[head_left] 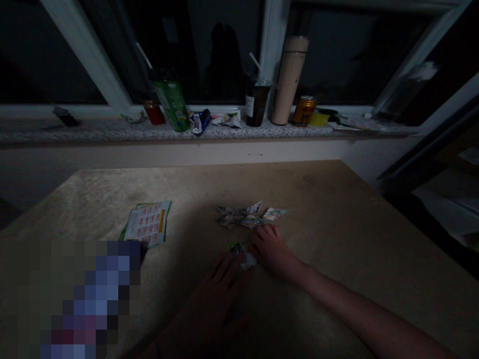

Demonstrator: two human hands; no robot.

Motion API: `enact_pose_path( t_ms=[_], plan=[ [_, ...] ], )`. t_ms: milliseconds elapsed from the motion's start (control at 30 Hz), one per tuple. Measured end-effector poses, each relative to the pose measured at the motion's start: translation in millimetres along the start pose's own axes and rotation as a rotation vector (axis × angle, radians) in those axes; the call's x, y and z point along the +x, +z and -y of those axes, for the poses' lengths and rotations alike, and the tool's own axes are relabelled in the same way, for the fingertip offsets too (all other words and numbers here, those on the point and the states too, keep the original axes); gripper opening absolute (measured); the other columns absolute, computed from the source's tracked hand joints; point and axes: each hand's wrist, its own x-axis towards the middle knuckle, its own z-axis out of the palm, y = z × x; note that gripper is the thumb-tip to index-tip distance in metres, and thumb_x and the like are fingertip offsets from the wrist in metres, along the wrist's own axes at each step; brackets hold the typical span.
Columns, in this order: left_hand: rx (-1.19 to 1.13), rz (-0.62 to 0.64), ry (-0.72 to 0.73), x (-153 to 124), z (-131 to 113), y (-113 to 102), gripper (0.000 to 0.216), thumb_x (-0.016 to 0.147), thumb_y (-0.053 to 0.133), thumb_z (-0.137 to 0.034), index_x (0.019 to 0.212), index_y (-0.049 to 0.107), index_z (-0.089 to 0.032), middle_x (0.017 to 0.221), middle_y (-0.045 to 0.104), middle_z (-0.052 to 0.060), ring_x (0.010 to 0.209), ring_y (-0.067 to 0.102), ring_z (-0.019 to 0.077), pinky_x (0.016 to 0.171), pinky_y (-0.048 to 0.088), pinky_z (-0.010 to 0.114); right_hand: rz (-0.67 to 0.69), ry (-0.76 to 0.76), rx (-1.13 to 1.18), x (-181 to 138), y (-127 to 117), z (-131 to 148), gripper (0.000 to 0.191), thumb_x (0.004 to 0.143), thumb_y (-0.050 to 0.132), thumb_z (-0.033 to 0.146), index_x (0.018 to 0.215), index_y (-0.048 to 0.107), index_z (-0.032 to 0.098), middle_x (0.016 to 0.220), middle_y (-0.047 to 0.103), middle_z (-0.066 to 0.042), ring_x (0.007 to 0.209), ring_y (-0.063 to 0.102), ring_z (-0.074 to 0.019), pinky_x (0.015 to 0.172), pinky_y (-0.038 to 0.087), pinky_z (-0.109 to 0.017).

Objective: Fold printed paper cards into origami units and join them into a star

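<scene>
A small folded piece of printed paper (247, 258) lies on the table in front of me, green at one corner and pale elsewhere. My left hand (219, 286) rests at its left side in deep shadow, fingers stretched out and touching its edge. Against its right side, the bent fingers of my right hand (270, 247) press together on the paper. Just beyond the hands sits a group of folded paper pieces (239, 215) with pointed ends. One more folded piece (275, 214) lies at the group's right. The fingertips are partly hidden by the dim light.
Flat printed leaflets (145, 223) are stacked at left on the brown table (318, 199). A pixelated patch covers the lower left. Along the stone windowsill (220, 133) stand a green container (172, 104), a dark cup with straw (257, 104), a tall bottle (290, 80) and an orange can (304, 110).
</scene>
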Motion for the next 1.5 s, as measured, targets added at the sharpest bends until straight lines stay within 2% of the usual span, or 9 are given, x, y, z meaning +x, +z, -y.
enact_pose_path(
  t_ms=[233, 400, 500, 667, 1000, 1233, 1367, 1500],
  plan=[
    [0.020, 0.015, -0.032, 0, -2, -2, 0.078, 0.084, 0.051, -0.051, 0.145, 0.009, -0.029, 0.153, 0.005, 0.005, 0.137, 0.007, 0.0340, 0.107, 0.018, 0.054, 0.008, 0.002, 0.010, 0, -2, 0, 0.009, 0.087, 0.054, 0.025, 0.087, 0.058, 0.016, 0.093, 0.057, -0.007, 0.092, 0.049, -0.0239, 0.082, 0.035, -0.037],
    [0.029, 0.033, -0.005, 2, -6, -5, 0.075, 0.086, 0.046, -0.050, 0.145, 0.007, -0.026, 0.152, 0.008, 0.001, 0.137, 0.002, 0.0327, 0.109, 0.012, 0.053, 0.012, 0.005, 0.002, 0, -2, 1, 0.010, 0.087, 0.054, 0.025, 0.087, 0.058, 0.016, 0.092, 0.057, -0.007, 0.093, 0.048, -0.0246, 0.082, 0.036, -0.038],
    [0.017, 0.050, 0.021, 4, -8, -5, 0.080, 0.085, 0.048, -0.049, 0.145, 0.003, -0.023, 0.152, 0.013, 0.002, 0.137, 0.009, 0.0288, 0.110, 0.007, 0.051, 0.012, 0.007, -0.014, 0, -1, 2, 0.009, 0.087, 0.054, 0.025, 0.088, 0.058, 0.017, 0.093, 0.056, -0.007, 0.093, 0.048, -0.0248, 0.083, 0.036, -0.039],
    [-0.041, 0.021, 0.018, 3, -9, -3, 0.084, 0.082, 0.053, -0.045, 0.146, 0.004, -0.019, 0.152, 0.014, 0.005, 0.137, 0.013, 0.0250, 0.111, 0.015, 0.042, 0.008, -0.001, -0.027, 1, -1, 2, 0.009, 0.087, 0.054, 0.025, 0.089, 0.058, 0.017, 0.094, 0.056, -0.007, 0.093, 0.048, -0.0245, 0.084, 0.035, -0.039],
    [-0.091, 0.022, 0.015, 2, -8, -1, 0.087, 0.081, 0.053, -0.047, 0.145, 0.001, -0.021, 0.152, 0.012, 0.004, 0.137, 0.015, 0.0269, 0.111, 0.017, 0.044, 0.002, -0.002, -0.017, 1, 0, 1, 0.009, 0.087, 0.054, 0.025, 0.087, 0.058, 0.017, 0.092, 0.056, -0.008, 0.092, 0.049, -0.0244, 0.084, 0.035, -0.039],
    [-0.127, 0.023, -0.004, 1, -8, 2, 0.086, 0.082, 0.054, -0.049, 0.146, 0.003, -0.021, 0.152, 0.011, 0.005, 0.137, 0.014, 0.0261, 0.111, 0.020, 0.042, -0.057, 0.008, 0.103, -4, -13, 0, 0.009, 0.087, 0.053, 0.024, 0.087, 0.059, 0.017, 0.092, 0.059, -0.008, 0.092, 0.051, -0.0232, 0.087, 0.036, -0.040],
    [-0.152, -0.001, -0.031, 0, -8, 5, 0.088, 0.081, 0.056, -0.047, 0.146, 0.003, -0.020, 0.152, 0.013, 0.006, 0.137, 0.015, 0.0263, 0.110, 0.022, 0.042, -0.121, -0.137, 0.179, -25, -21, -1, 0.017, 0.087, 0.055, 0.023, 0.103, 0.060, 0.022, 0.102, 0.062, -0.006, 0.101, 0.051, -0.0207, 0.098, 0.029, -0.045],
    [-0.165, -0.002, -0.012, 1, -9, 3, 0.087, 0.081, 0.055, -0.050, 0.146, 0.006, -0.019, 0.151, 0.016, 0.009, 0.136, 0.017, 0.0283, 0.110, 0.022, 0.044, -0.096, -0.218, 0.155, -45, -24, -1, 0.026, 0.086, 0.054, 0.025, 0.112, 0.058, 0.024, 0.104, 0.062, -0.005, 0.108, 0.049, -0.0219, 0.101, 0.027, -0.046]
  ],
)
